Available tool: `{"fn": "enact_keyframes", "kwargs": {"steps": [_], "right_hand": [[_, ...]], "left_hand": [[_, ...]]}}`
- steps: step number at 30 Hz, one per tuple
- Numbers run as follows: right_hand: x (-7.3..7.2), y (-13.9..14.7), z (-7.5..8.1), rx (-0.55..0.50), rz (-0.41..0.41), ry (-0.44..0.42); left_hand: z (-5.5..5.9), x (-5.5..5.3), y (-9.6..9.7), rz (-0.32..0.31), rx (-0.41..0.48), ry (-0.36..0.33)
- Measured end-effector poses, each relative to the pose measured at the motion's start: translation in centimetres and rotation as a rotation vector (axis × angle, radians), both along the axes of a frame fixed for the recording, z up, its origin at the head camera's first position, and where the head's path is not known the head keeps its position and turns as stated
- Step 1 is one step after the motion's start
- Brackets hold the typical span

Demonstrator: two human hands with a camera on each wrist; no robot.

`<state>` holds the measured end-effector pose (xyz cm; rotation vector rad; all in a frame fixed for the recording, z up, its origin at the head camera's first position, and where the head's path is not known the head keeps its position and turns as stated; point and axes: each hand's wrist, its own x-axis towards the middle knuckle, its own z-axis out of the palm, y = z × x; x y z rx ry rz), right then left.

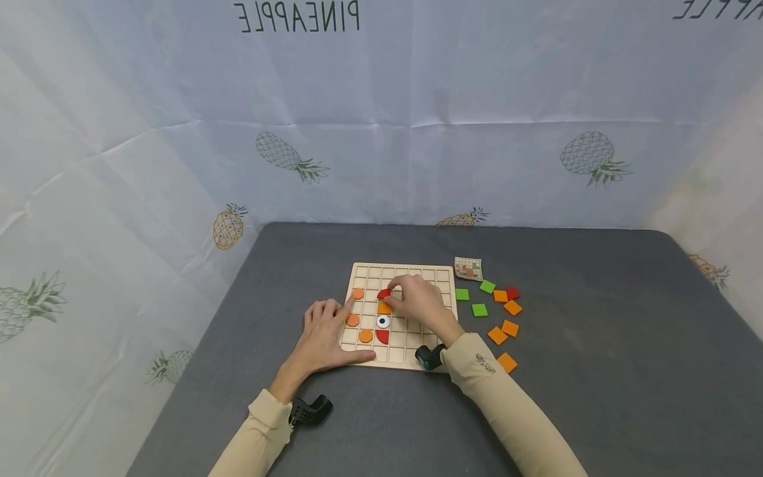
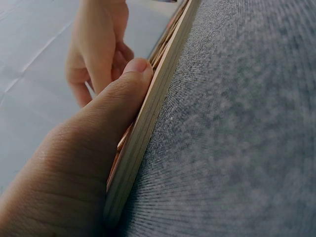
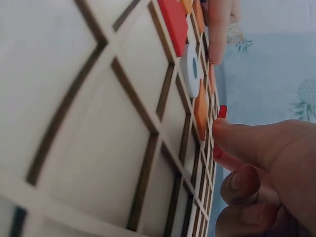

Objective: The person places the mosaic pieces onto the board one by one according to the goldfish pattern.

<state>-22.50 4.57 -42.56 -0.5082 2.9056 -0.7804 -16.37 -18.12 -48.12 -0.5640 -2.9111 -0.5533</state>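
A wooden grid board (image 1: 417, 354) lies on the table. My right hand (image 1: 420, 301) pinches a red piece (image 1: 383, 294) between thumb and index finger over the board, just beyond an orange square tile (image 1: 384, 308). In the right wrist view that red piece (image 3: 222, 111) stands tilted at the grid. Nearer me in the same column sit a white disc with a black dot (image 1: 383, 322) and a red rounded piece (image 1: 383, 337). My left hand (image 1: 322, 334) rests spread on the board's left side, thumb along the front edge. Orange discs (image 1: 365, 336) sit beside it.
Right of the board lie several loose orange squares (image 1: 497, 335), green squares (image 1: 479, 310) and a red piece (image 1: 513, 293). A small printed pattern card (image 1: 468, 269) lies at the board's far right corner. A pineapple-print cloth (image 1: 381, 172) hangs behind the grey table (image 1: 596, 371).
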Motion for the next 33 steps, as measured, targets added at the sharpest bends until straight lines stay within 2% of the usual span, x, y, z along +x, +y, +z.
{"fn": "enact_keyframes", "kwargs": {"steps": [10,21,28,33], "right_hand": [[0.04,0.48,-0.35,-0.019,-0.021,-0.015],[-0.02,0.44,-0.55,-0.021,-0.007,-0.012],[0.03,0.44,-0.7,-0.017,-0.021,-0.002],[0.36,0.97,-0.49,-0.028,-0.016,-0.012]], "left_hand": [[-0.01,-0.02,0.01,-0.022,0.016,0.01],[-0.11,-0.07,0.06,-0.017,0.008,-0.009],[-0.02,-0.04,0.08,-0.014,0.015,0.016],[0.02,0.01,0.01,0.001,0.009,-0.004]]}}
